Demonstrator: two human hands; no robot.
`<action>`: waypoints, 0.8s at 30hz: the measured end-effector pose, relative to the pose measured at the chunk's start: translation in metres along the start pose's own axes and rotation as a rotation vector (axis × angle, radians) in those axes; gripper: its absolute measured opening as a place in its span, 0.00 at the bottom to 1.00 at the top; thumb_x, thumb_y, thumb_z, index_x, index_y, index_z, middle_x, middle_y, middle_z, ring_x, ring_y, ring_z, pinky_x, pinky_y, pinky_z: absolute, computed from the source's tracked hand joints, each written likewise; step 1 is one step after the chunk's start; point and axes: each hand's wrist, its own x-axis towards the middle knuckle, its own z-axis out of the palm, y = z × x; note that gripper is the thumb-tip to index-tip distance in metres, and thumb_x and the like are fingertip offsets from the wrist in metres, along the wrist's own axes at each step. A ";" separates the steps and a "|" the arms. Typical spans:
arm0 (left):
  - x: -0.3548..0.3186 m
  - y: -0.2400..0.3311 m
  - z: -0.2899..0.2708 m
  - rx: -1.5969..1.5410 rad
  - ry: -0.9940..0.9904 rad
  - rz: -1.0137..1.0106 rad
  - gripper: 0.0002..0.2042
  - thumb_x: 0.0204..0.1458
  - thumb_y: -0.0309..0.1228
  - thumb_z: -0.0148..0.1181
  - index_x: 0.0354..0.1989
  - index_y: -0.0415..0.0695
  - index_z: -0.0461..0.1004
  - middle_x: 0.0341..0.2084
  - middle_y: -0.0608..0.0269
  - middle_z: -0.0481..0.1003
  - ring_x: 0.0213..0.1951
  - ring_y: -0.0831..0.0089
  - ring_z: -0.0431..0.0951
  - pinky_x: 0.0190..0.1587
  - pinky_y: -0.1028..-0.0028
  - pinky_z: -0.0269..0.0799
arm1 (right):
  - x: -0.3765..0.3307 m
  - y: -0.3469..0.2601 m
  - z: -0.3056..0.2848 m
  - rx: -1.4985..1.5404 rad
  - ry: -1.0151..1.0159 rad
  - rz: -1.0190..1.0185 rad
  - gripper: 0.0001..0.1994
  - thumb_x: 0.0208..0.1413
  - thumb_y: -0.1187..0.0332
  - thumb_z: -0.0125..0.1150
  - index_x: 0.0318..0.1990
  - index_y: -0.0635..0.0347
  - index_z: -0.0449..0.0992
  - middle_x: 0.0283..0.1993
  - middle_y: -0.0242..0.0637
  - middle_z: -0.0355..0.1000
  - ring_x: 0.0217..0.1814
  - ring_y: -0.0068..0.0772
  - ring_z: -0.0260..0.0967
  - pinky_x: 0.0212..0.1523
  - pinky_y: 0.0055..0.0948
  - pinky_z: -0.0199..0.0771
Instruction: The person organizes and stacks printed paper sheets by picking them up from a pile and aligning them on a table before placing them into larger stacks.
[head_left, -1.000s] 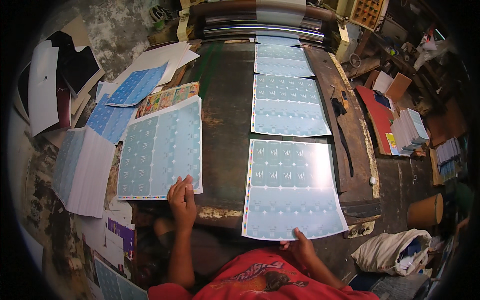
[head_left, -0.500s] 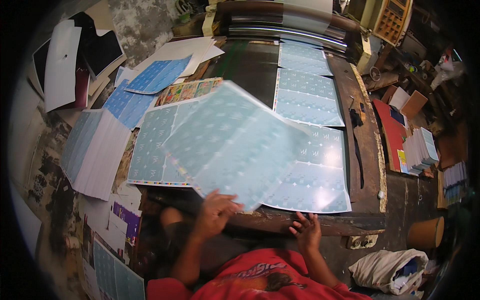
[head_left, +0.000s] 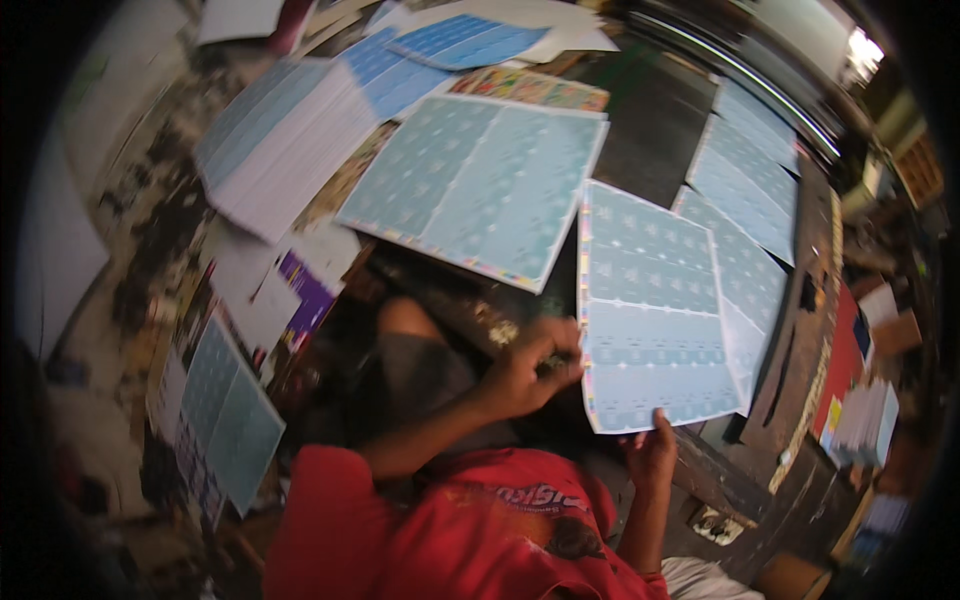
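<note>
A light-blue printed paper sheet [head_left: 655, 310] with a colour strip along its left edge is raised in front of me. At its lower edge my right hand [head_left: 652, 450] grips it, thumb on top and fingers beneath. My left hand [head_left: 538, 368], somewhat blurred, has its fingers curled in at the sheet's left edge, closed there. Left of it, a stack of similar teal sheets [head_left: 480, 185] lies on the table, its near edge showing a colour strip. Partly behind the raised sheet, another printed sheet [head_left: 745, 260] lies on the dark machine bed.
A fanned pile of sheets [head_left: 290, 150] and blue printed sheets [head_left: 470, 40] lie at the far left. More printed sheets [head_left: 745, 170] run back toward the machine's roller [head_left: 745, 75]. A stack of cut cards [head_left: 866, 425] stands at the right. Low left leans a teal sheet [head_left: 232, 410].
The sheet that was swinging over the table now rests on the left stack. Another sheet has been lifted from the right side by my hands. The view has turned and shifted.
</note>
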 end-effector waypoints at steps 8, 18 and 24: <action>0.020 -0.070 -0.049 -0.652 0.927 -0.725 0.52 0.51 0.43 0.67 0.70 0.52 0.26 0.58 0.49 0.58 0.56 0.57 0.65 0.50 0.50 0.69 | -0.023 0.015 -0.012 -0.007 0.169 0.025 0.17 0.61 0.53 0.55 0.48 0.56 0.70 0.25 0.32 0.70 0.21 0.24 0.62 0.32 0.37 0.72; 0.023 -0.086 -0.046 -0.837 0.851 -0.540 0.34 0.54 0.26 0.62 0.65 0.58 0.48 0.52 0.64 0.66 0.51 0.66 0.68 0.45 0.56 0.64 | -0.033 0.037 -0.015 0.103 0.127 0.084 0.19 0.64 0.53 0.51 0.43 0.64 0.69 0.26 0.40 0.74 0.26 0.30 0.70 0.37 0.40 0.77; 0.011 -0.050 -0.015 -0.833 0.847 -0.591 0.38 0.55 0.25 0.60 0.69 0.59 0.42 0.61 0.64 0.60 0.58 0.65 0.64 0.50 0.54 0.63 | -0.040 0.045 -0.007 0.077 0.125 0.088 0.20 0.65 0.52 0.48 0.44 0.65 0.70 0.29 0.43 0.75 0.27 0.30 0.71 0.38 0.39 0.77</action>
